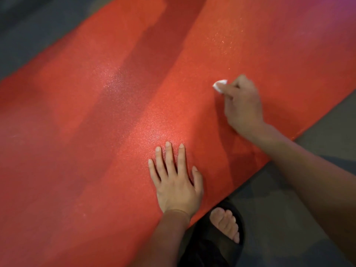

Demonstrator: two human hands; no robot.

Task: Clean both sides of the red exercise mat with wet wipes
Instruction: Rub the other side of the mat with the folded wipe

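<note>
1. White crumpled wet wipe (220, 85): pinched in curled fingers of right hand (243, 105), pressed to mat.
2. Left hand (176, 178): flat, fingers straight, bracing mat, gripping nothing.
3. Red textured foam exercise mat (96, 151): unrolled on grey floor (279, 199); sheen suggests wiped strips.
4. Step: wiping upper face. Next, likely: sweep onward; flip later.

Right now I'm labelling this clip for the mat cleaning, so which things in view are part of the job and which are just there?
Part of the job:
red exercise mat
wet wipe, held in the right hand
left hand, flat on the mat

Just there:
black slipper on a foot
grey floor
</note>
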